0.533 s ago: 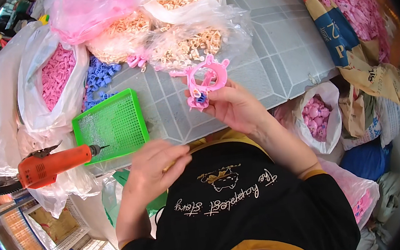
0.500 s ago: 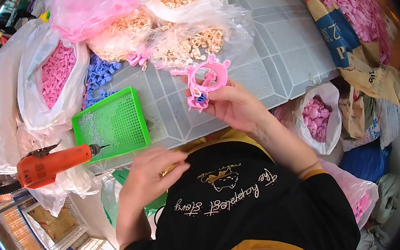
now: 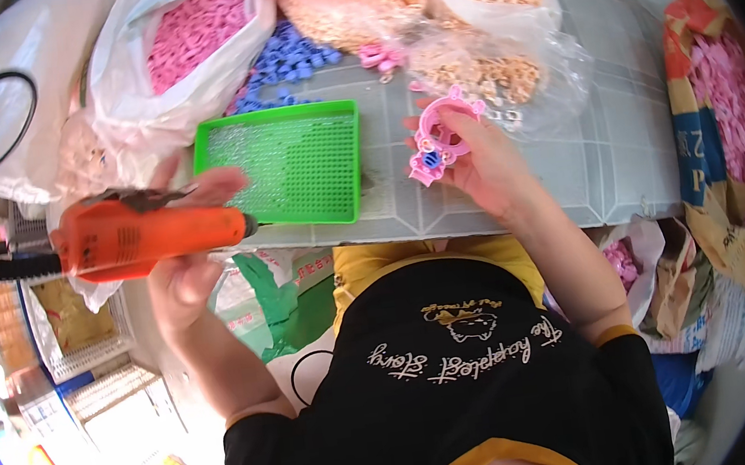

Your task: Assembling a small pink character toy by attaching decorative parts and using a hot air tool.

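My right hand [image 3: 491, 164] holds a pink ring-shaped plastic part [image 3: 426, 166] above the table, its fingers closed around the ring. A small blue piece [image 3: 431, 160] sits at the lower end of that part. On the left, an orange electric screwdriver [image 3: 152, 235] lies level in the air, its tip toward the green tray [image 3: 359, 162]. My left hand [image 3: 184, 289] is at the screwdriver, partly hidden behind it. Its fingers stretch out above the tool and its thumb is below, with no firm grip visible. Many small metallic-looking bits lie in the tray's left part.
Blue plastic pieces [image 3: 284, 63] are heaped behind the tray. A white bag [image 3: 122, 86] of pink parts stands beside them. Clear bags of beige pieces [image 3: 502, 75] lie at the back. A paper sack [image 3: 690, 127] of pink parts stands right. A black cable [image 3: 35, 106] loops by the screwdriver.
My left hand has moved from in front of my shirt up and left to the screwdriver, its fingers spreading. The view has shifted. My right hand still holds the pink part, now turned.
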A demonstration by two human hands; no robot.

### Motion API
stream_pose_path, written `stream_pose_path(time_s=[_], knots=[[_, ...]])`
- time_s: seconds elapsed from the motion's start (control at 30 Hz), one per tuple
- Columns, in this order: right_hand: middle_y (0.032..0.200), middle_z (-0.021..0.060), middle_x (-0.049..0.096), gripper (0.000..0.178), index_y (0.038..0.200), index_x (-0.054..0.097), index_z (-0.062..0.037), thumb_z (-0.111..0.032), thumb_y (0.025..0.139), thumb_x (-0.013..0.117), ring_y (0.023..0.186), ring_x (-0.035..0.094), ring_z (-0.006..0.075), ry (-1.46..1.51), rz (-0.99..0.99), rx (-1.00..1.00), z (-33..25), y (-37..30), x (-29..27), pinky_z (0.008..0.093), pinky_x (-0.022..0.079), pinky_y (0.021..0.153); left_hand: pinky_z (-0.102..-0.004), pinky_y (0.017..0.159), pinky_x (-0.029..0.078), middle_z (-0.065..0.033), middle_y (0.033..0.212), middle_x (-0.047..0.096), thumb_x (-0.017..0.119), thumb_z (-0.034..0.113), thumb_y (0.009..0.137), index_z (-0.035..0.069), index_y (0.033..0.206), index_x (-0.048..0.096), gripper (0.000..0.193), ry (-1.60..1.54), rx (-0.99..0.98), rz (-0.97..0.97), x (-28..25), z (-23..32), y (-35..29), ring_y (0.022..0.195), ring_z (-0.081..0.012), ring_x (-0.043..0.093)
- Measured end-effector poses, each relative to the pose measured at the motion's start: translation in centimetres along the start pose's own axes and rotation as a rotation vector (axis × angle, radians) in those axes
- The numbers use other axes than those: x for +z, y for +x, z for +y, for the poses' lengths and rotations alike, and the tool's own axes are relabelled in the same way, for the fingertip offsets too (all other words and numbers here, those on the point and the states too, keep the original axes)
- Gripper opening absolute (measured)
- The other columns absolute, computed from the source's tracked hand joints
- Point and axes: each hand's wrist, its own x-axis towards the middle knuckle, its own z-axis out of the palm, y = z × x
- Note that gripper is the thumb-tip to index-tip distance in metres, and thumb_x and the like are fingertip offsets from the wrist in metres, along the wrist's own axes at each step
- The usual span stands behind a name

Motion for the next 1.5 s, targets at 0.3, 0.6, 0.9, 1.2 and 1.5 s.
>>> stream_pose_path(time_s=[0.3, 0.6, 0.9, 1.2, 1.5], knots=[[0.104, 0.0138, 0.068, 0.022, 0.115, 0.059, 0.0009, -0.016, 0.101, 0.055, 0.088, 0.071, 0.0258, -0.154, 0.062, -0.123, 1.9, 2.9, 1.4, 0.0379, 0.06, 0.076, -0.0525, 0.095, 0.048, -0.014, 0.094, 0.064, 0.062, 0.006, 0.075, -0.004, 0.125, 0.048, 0.053, -0.13, -0.003, 0.016, 0.5, -2.4, 3.7, 0.089, -0.0269, 0.064], [0.101, 0.0132, 0.068, 0.021, 0.114, 0.059, -0.0002, -0.016, 0.1, 0.057, 0.087, 0.072, 0.0285, -0.116, 0.095, -0.101, 2.6, 4.2, 1.0, 0.0404, 0.061, 0.073, -0.0394, 0.082, 0.048, -0.005, 0.073, 0.055, 0.056, -0.002, 0.072, -0.007, 0.117, 0.054, 0.045, -0.275, 0.116, 0.17, 2.1, -5.7, 4.7, 0.068, -0.0176, 0.056], [0.101, 0.0132, 0.068, 0.022, 0.114, 0.059, 0.0008, -0.016, 0.098, 0.059, 0.087, 0.072, 0.0294, -0.066, 0.06, -0.08, 2.8, 4.3, 0.8, 0.0411, 0.062, 0.073, -0.0408, 0.088, 0.049, -0.0085, 0.08, 0.057, 0.057, 0.001, 0.076, -0.008, 0.119, 0.052, 0.045, -0.227, 0.18, 0.116, 1.9, -3.8, 4.7, 0.076, -0.021, 0.059], [0.1, 0.0102, 0.069, 0.021, 0.113, 0.062, -0.0006, -0.015, 0.098, 0.06, 0.084, 0.072, 0.0232, -0.114, 0.069, -0.131, 3.1, 4.2, 0.6, 0.0361, 0.061, 0.072, -0.0417, 0.087, 0.051, -0.0149, 0.097, 0.061, 0.066, 0.002, 0.083, -0.004, 0.118, 0.054, 0.037, 0.549, 0.83, 0.67, 2.7, -1.9, 0.5, 0.091, -0.0285, 0.061], [0.092, 0.0041, 0.07, 0.018, 0.106, 0.067, -0.0016, -0.016, 0.095, 0.062, 0.08, 0.064, 0.0098, -0.467, 0.126, -0.316, 3.9, 4.4, 0.4, 0.0277, 0.051, 0.069, -0.0387, 0.077, 0.052, -0.0139, 0.095, 0.065, 0.074, -0.003, 0.08, -0.001, 0.099, 0.07, 0.019, 0.697, 0.239, -0.104, 12.6, -6.6, 3.0, 0.088, -0.0302, 0.063]])
